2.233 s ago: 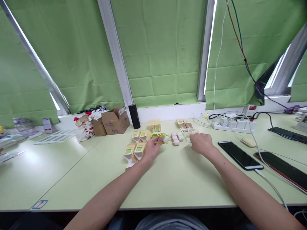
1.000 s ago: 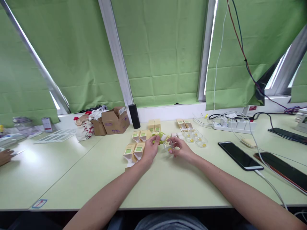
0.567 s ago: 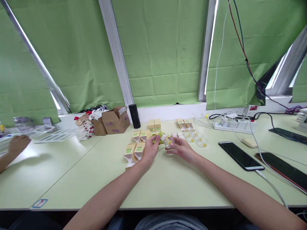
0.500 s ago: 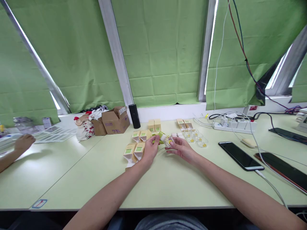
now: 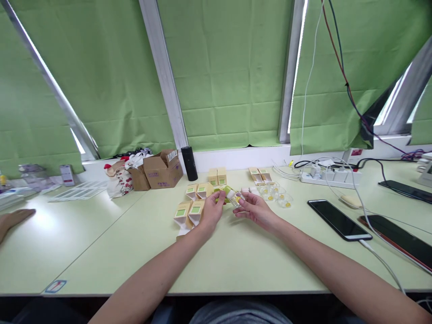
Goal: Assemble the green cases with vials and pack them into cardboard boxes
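My right hand is closed around a small clear bottle with something yellow inside. The bottle is tilted, its pale end towards my left hand. My left hand pinches a light-green piece that meets that end; its exact kind is too small to tell. Right of my hands lie several clear containers with yellow bits in them. Beside my left hand stand several cream cartons with green squares, some with raised flaps.
A cardboard box, a black cylinder and a printed bag stand at the back. On the right are a power strip, charging cables and phones. Another person's hand rests at far left near white frames.
The clear bottle has turned slightly between my hands, which stay almost in place. The other person's hand at far left has moved down and left, away from the white frames.
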`<state>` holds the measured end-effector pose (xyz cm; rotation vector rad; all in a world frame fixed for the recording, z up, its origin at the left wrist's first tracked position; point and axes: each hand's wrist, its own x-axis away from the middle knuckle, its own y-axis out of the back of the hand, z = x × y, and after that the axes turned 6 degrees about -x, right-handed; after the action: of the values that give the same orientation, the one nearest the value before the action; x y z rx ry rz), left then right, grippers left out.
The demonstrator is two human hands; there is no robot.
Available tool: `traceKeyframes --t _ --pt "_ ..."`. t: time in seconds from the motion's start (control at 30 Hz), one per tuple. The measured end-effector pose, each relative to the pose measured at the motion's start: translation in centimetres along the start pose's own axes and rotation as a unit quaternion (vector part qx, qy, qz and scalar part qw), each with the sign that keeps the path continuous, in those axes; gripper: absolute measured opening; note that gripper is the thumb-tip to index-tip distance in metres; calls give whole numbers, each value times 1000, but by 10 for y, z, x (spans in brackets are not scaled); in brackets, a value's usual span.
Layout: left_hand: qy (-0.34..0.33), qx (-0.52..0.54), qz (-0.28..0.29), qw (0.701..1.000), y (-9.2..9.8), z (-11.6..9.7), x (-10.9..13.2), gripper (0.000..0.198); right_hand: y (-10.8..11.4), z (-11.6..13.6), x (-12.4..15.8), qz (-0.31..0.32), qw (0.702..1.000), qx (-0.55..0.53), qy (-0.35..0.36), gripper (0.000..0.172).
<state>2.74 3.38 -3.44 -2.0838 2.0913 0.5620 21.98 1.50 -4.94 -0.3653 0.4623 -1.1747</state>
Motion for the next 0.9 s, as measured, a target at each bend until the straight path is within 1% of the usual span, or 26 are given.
traceKeyframes --t 0.17,0.37,0.63,0.9 --pt "-9 -7 14 1000 -1 -3 3 69 0 -1 0 4 1000 -16 2 50" --pt "-16 -13 19 1000 -1 -5 5 68 2 1 1 23 999 -41 -14 48" --pt "-17 -32 18 999 -2 -2 4 64 0 3 2 12 1000 -23 -2 46" --pt "-20 -26 26 999 -3 -10 9 58 0 1 2 10 999 -32 5 43"
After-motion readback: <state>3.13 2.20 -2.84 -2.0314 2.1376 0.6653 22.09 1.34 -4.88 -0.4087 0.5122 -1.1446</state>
